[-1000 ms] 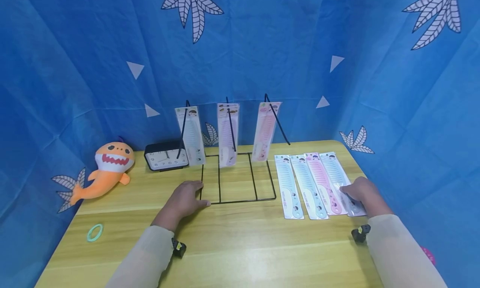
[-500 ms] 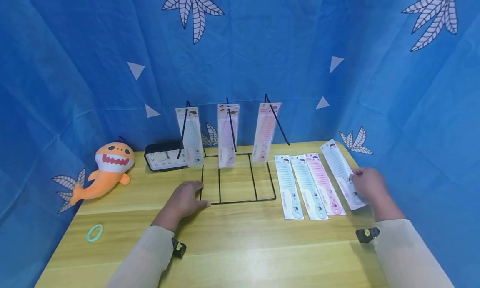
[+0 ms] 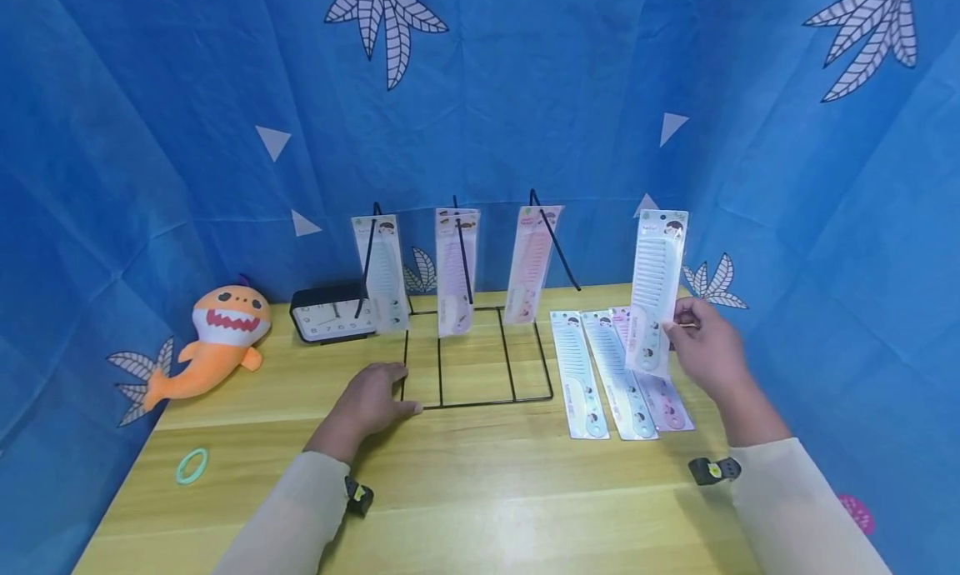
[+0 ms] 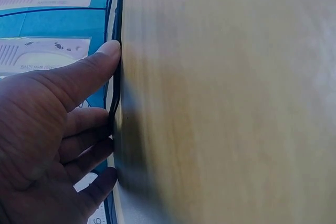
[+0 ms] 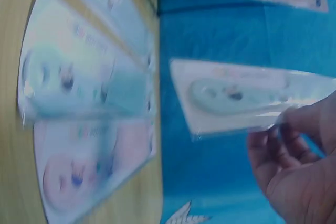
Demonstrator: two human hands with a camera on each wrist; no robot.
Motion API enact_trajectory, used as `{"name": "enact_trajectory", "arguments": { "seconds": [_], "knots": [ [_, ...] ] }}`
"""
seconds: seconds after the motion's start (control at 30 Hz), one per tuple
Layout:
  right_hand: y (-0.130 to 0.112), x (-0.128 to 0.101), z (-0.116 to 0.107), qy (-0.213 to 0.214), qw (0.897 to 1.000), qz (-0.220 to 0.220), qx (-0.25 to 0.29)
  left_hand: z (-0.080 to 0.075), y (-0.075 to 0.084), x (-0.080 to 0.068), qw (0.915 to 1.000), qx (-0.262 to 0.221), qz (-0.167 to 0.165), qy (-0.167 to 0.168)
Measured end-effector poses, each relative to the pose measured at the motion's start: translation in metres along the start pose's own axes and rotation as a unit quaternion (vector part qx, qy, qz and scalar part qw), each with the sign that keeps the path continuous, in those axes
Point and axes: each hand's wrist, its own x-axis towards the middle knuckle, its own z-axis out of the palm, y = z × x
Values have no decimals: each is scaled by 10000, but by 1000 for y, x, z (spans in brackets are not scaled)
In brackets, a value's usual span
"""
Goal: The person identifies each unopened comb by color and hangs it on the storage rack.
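Note:
My right hand (image 3: pixel 705 350) pinches a packaged pale blue comb (image 3: pixel 656 287) by its edge and holds it upright above the table; the right wrist view shows the same comb pack (image 5: pixel 247 100) between my fingers (image 5: pixel 294 150). Three more packaged combs (image 3: pixel 615 371) lie flat side by side below it. My left hand (image 3: pixel 371 400) presses on the front left corner of a black wire rack (image 3: pixel 476 354), with its fingers (image 4: pixel 79 114) along the wire base. Three comb packs (image 3: pixel 453 267) hang on the rack's hooks.
A black alarm clock (image 3: pixel 330 312) stands left of the rack. An orange shark plush (image 3: pixel 217 337) lies at the far left, and a green ring (image 3: pixel 191 465) near the front left edge of the wooden table (image 3: pixel 487 492). Blue patterned cloth surrounds the table.
My right hand has lifted the rightmost comb pack off the table and tipped it upright, moving it up and slightly left. The left hand has stayed on the rack.

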Motion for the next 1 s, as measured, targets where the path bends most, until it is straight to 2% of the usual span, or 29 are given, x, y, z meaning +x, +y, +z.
{"name": "enact_trajectory", "arguments": {
  "seconds": [0.2, 0.4, 0.53, 0.7, 1.0],
  "knots": [
    [-34, -21, 10, -48, 9949, -778, 641, 0, 1, 0, 10000, -2, 0, 12],
    [-60, -41, 22, -111, 9802, -1660, 1073, -2, 2, 2, 10000, 34, -10, -21],
    [-69, -52, 31, -98, 9704, -2153, 1093, -2, 2, 3, 10000, 19, -23, -1],
    [-79, -61, 49, -240, 9606, -2509, 1170, -1, -1, 2, 10000, 30, -27, -14],
    [-101, -73, 91, -730, 9440, -2823, 1545, -2, -3, 0, 10000, -3, 3, -10]
  ]
}}
